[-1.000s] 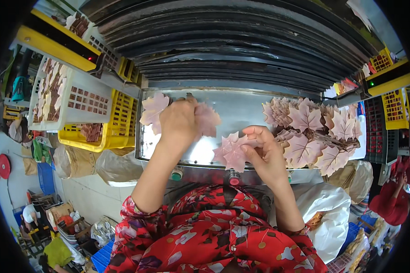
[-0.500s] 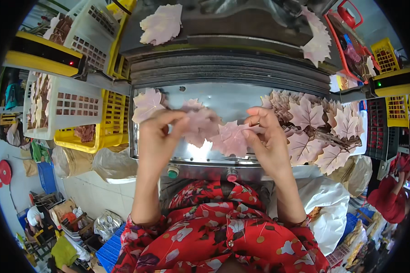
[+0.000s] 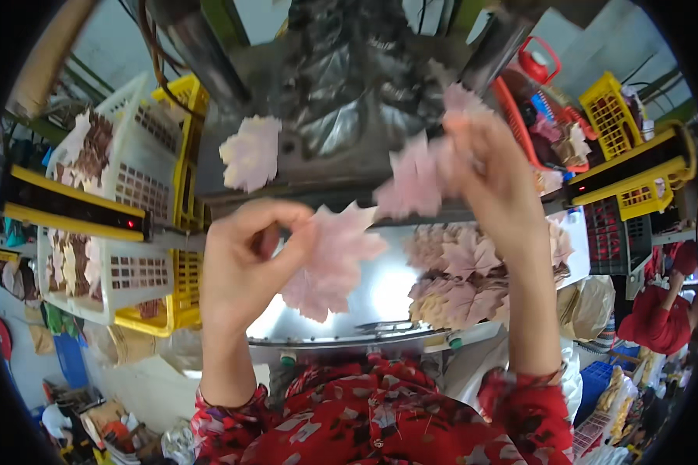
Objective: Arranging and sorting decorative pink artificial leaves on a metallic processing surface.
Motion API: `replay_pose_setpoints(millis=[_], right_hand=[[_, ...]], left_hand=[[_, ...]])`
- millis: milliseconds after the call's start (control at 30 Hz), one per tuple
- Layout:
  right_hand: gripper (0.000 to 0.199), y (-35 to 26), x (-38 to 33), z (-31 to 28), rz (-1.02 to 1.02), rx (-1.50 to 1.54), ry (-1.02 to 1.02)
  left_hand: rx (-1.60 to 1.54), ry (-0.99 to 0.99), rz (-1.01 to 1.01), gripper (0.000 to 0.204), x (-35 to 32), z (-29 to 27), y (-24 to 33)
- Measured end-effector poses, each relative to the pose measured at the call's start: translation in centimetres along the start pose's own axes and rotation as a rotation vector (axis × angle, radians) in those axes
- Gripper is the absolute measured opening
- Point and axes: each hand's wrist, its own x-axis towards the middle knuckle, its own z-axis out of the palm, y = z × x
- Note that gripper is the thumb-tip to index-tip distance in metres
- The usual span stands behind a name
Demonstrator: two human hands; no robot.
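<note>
Pale pink artificial maple leaves are about both hands. My left hand [image 3: 252,267] is closed, thumb against fingers, on leaves [image 3: 329,267] above the shiny metal tray. Farther off and higher, my right hand [image 3: 492,182], blurred by motion, pinches a pink leaf [image 3: 417,177] over the front edge of the dark metal mould [image 3: 341,93]. Just beyond its fingertips is another pinkish leaf [image 3: 461,98]; whether they touch it I cannot tell. A yellowish-pink leaf [image 3: 250,153] lies on the mould's left side. On the tray's right, partly behind my right forearm, sits a heap of leaves [image 3: 461,271].
A slim metal tool [image 3: 395,327] lies at the tray's near edge [image 3: 341,339]. Yellow-and-black bars [image 3: 74,205] flank the machine. White baskets [image 3: 132,271] of leaves stand left, a red basket [image 3: 512,116] right. A person in red [image 3: 659,310] is at far right.
My right hand has risen from the tray to the mould with a leaf. My left hand now grips leaves over the tray. The view has tilted, showing more of the mould.
</note>
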Motion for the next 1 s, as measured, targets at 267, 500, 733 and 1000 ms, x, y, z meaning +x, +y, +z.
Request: replay_pose_setpoints(millis=[267,500,733,1000], right_hand=[[0.034,7.3,18.4,-2.9,-0.944,-0.785,0.288],[0.034,6.2,18.9,-0.6,-0.674,-0.668,0.205],[0.035,5.1,19.3,-1.9,-0.635,-0.646,0.173],[0.035,4.9,21.2,-0.8,-0.647,-0.675,0.161]], left_hand=[[0.358,0.16,0.575,0.009,10.0,5.6,6.1],[0.539,0.263,0.584,0.011,11.1,7.3,4.1],[0.569,0.197,0.457,0.024,16.2,6.4,3.2],[1.128,0.539,1.096,0.036,23.5,4.7,-2.0]])
